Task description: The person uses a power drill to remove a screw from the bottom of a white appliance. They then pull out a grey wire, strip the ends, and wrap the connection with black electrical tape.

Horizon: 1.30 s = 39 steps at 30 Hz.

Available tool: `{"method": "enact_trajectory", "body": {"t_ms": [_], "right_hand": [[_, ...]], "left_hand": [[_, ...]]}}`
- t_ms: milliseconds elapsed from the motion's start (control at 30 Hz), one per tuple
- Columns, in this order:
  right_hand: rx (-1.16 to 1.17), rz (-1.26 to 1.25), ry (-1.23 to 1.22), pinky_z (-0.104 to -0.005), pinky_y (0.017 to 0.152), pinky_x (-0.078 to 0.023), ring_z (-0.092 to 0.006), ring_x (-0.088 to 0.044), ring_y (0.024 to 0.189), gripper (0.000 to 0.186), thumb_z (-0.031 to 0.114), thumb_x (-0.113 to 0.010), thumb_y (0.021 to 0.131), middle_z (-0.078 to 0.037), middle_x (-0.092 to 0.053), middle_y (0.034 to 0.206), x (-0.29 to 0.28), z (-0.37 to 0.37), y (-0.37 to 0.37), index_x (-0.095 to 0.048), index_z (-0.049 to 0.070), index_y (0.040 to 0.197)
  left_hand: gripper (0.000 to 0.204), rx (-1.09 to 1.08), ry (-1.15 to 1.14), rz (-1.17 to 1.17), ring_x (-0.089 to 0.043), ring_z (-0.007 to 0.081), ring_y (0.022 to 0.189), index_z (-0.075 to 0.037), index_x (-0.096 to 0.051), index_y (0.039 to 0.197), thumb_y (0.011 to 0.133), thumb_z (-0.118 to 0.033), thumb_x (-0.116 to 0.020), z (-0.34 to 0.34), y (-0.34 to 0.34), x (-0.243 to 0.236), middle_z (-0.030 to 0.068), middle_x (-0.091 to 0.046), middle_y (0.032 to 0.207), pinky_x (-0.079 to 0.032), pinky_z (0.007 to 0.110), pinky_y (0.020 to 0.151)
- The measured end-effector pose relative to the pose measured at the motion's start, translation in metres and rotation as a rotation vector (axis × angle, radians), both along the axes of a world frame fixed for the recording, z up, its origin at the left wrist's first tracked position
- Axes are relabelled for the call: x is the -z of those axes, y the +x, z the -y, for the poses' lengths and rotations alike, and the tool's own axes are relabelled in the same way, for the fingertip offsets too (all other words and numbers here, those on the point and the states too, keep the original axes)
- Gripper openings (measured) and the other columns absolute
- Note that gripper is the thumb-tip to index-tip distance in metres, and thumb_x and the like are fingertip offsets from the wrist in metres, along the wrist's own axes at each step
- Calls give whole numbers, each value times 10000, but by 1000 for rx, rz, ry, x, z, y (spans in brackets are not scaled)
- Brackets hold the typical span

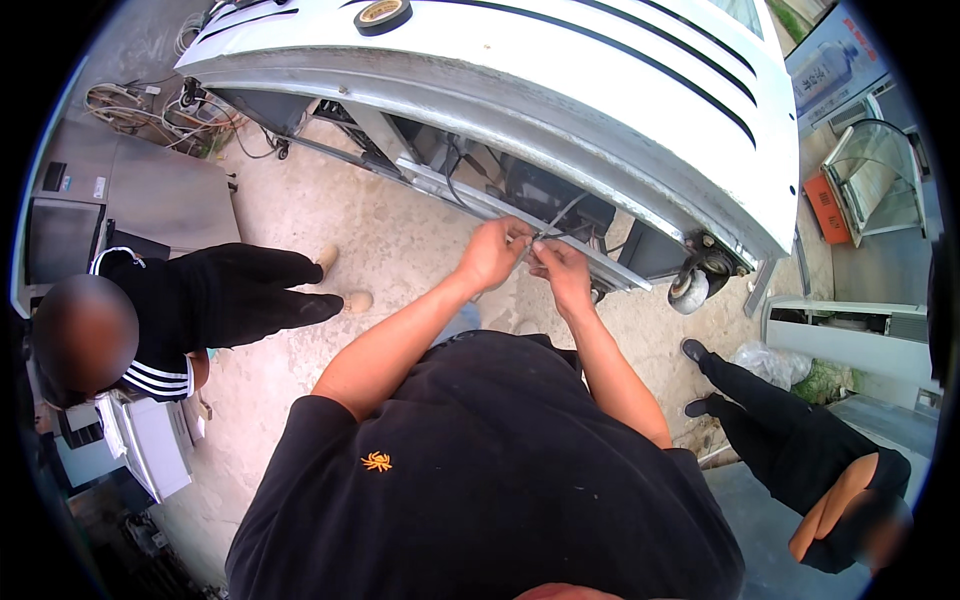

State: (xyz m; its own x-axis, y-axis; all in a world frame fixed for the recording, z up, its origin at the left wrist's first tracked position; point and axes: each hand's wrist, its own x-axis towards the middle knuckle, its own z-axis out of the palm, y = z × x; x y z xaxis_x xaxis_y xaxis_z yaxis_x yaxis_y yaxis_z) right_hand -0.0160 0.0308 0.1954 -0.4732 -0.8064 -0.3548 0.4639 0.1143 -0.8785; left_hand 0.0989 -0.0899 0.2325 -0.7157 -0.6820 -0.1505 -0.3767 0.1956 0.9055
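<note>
Both my hands meet in front of the open underside of a large white metal cabinet [560, 60]. With thumb and fingers, my left hand [495, 252] pinches a thin grey cable [567, 211]. Close beside it, my right hand [562, 272] grips the same cable, its fingertips nearly touching those of the left. The cable runs up from my fingers toward the cabinet's dark inside. What lies right between the fingertips is too small to make out. Just behind my hands is a metal rail [610, 268]. A roll of black tape [384, 15] lies on the cabinet's white panel.
A caster wheel [688, 288] hangs at the cabinet's right end. One person [230, 295] stands at left by steel cabinets [150, 190]; another [800, 440] stands at right with folded arms. Coiled cables [130, 108] lie at far left, a glass-fronted case [875, 180] at far right.
</note>
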Motion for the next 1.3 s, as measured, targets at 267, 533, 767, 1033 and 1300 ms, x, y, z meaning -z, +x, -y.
{"method": "enact_trajectory", "body": {"t_ms": [267, 533, 767, 1033, 1300], "right_hand": [[14, -103, -35, -253, 652, -526, -106, -622, 688, 217, 187, -694, 950, -71, -703, 816, 10, 0, -3, -695, -30, 961], [3, -182, -22, -244, 645, -522, -98, -621, 684, 210, 176, -697, 946, -67, -708, 810, 6, -4, -3, -706, -33, 962], [-37, -142, -54, -245, 667, -531, -94, -634, 710, 196, 170, -692, 950, -69, -725, 836, 7, -5, -12, -718, -19, 990], [-106, -50, -73, -265, 709, -551, -118, -654, 768, 241, 186, -685, 958, -80, -721, 902, 12, -11, -18, -698, -32, 1059], [-116, -59, -96, -274, 721, -555, -122, -650, 781, 245, 192, -655, 977, -77, -714, 902, 3, -9, -22, -686, -33, 1067]], "left_hand": [[190, 2, -88, 40, -676, 198, 775, 49, -692, 970, 891, -122, -670, 3, -6, 3, 133, -725, 845, -535, 347, 723], [180, 29, 0, 27, -634, 154, 680, 55, -677, 917, 883, -121, -655, 4, -4, 12, 119, -691, 769, -512, 326, 632], [144, 47, 22, -15, -607, 125, 710, 41, -637, 942, 900, -92, -602, 1, -3, 10, 77, -662, 782, -502, 305, 665], [124, 125, 187, -112, -597, 108, 796, 20, -596, 1043, 982, -79, -554, 1, 6, 11, 41, -636, 904, -504, 283, 720], [151, 107, 247, -214, -641, 137, 836, 20, -602, 1079, 932, -14, -606, -6, 4, 0, 72, -671, 937, -524, 295, 755]]}}
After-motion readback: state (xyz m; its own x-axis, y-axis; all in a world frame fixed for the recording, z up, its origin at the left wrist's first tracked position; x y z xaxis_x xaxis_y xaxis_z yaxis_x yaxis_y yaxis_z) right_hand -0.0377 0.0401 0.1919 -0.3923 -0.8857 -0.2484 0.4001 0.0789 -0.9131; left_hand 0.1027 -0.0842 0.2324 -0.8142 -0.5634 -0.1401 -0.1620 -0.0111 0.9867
